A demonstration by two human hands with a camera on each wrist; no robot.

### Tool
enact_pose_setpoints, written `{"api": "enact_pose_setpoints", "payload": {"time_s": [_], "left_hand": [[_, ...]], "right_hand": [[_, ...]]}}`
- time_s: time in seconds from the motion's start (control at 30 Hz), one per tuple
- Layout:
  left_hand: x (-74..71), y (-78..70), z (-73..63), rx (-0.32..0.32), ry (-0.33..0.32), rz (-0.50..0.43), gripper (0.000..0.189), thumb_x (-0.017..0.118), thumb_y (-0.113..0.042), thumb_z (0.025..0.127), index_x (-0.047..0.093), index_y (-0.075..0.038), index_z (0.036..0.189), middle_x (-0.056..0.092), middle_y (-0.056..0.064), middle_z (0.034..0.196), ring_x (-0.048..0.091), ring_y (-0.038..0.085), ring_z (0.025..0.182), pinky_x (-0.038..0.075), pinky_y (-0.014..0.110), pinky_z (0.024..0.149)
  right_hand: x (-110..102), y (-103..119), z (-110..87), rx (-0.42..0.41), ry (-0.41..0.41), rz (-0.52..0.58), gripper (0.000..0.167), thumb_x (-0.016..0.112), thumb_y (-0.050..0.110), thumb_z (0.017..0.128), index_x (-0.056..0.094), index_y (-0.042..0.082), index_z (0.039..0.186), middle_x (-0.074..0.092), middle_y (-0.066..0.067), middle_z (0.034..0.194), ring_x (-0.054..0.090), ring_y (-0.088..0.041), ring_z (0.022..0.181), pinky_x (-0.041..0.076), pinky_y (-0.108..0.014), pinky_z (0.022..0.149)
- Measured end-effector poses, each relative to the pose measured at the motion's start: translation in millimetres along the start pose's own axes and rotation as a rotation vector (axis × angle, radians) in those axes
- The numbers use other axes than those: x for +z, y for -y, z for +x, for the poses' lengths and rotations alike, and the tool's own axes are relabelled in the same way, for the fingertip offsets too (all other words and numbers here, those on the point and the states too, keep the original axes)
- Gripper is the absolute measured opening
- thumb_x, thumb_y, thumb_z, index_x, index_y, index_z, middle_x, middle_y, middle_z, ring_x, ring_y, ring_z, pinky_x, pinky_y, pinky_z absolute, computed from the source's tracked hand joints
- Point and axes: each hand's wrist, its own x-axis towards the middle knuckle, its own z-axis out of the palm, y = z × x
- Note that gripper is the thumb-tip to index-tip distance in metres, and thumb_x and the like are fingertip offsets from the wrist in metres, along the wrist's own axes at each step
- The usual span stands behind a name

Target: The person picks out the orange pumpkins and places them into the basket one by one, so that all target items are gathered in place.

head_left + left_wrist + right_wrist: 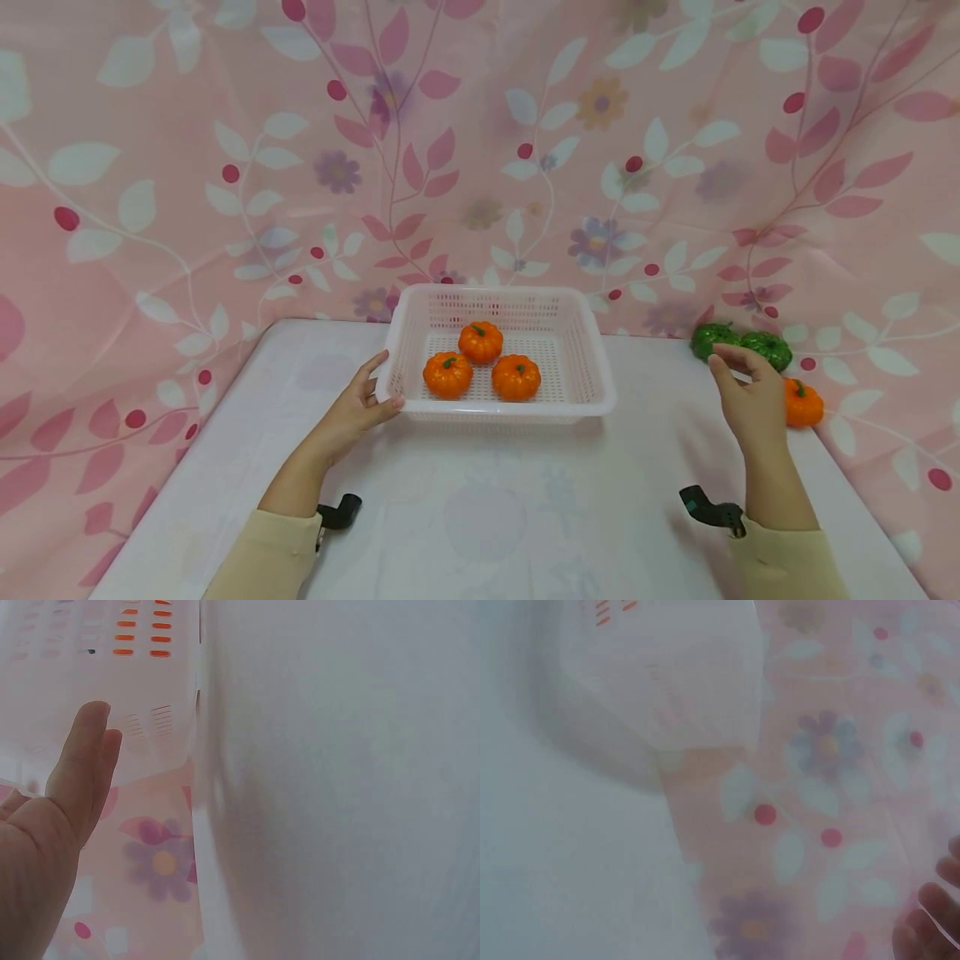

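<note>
1. Pink flowered cloth (480,200) hangs behind the white table (480,517).
2. On it stands a white slotted basket (495,408).
3. Left hand (348,421) touches the basket's left end, thumb and forefinger spread.
4. Right hand (759,404), near green pumpkins (771,348), has bent fingers, thumb close to forefinger.
5. Three shiny orange pumpkins (516,380) lie inside the basket.

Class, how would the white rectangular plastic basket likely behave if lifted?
The white rectangular plastic basket probably stays stiff: its walls stand straight. Its many slots suggest it is light for its size. The three glossy orange ribbed pumpkins inside might roll if it tips.
</note>
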Motion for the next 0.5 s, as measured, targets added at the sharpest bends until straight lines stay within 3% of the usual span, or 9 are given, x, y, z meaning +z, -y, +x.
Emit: {"api": "enact_pose_setpoints", "payload": {"time_s": [0.13, 0.27, 0.37, 0.5], "left_hand": [[0.0, -0.1, -0.7, -0.004, -0.002, 0.003, 0.091, 0.072, -0.019, 0.094, 0.011, -0.032, 0.161, 0.036, 0.021, 0.153, 0.054, 0.032, 0.122, 0.041, 0.046, 0.108], [0.1, -0.5, -1.2, -0.005, 0.001, 0.001, 0.092, 0.072, -0.020, 0.094, 0.011, -0.032, 0.161, 0.035, 0.021, 0.154, 0.053, 0.032, 0.124, 0.042, 0.046, 0.107], [0.2, -0.9, -1.1, -0.005, 0.000, -0.002, 0.092, 0.073, -0.020, 0.094, 0.011, -0.032, 0.161, 0.035, 0.020, 0.154, 0.054, 0.032, 0.123, 0.042, 0.045, 0.107], [0.1, -1.0, -0.7, 0.002, -0.002, -0.005, 0.092, 0.072, -0.019, 0.094, 0.010, -0.031, 0.161, 0.036, 0.021, 0.153, 0.055, 0.031, 0.121, 0.043, 0.043, 0.106]], "right_hand": [[-5.4, -12.2, 5.1, 0.053, -0.030, -0.006, 0.046, 0.058, 0.041, 0.100, 0.062, 0.011, 0.135, 0.061, 0.010, 0.116, 0.051, -0.003, 0.108, 0.048, -0.019, 0.093], [-11.4, -24.6, 9.3, 0.094, -0.071, -0.033, 0.047, 0.059, 0.041, 0.100, 0.062, 0.012, 0.136, 0.062, 0.010, 0.114, 0.052, -0.002, 0.103, 0.048, -0.013, 0.082], [-15.5, -34.7, 12.6, 0.095, -0.089, -0.043, 0.045, 0.060, 0.040, 0.099, 0.063, 0.011, 0.134, 0.061, 0.016, 0.107, 0.052, 0.003, 0.094, 0.044, -0.007, 0.072], [-18.3, -46.6, 17.7, 0.083, -0.132, -0.014, 0.040, 0.063, 0.034, 0.099, 0.065, 0.009, 0.131, 0.059, 0.023, 0.098, 0.051, 0.009, 0.088, 0.042, -0.005, 0.069]]}}
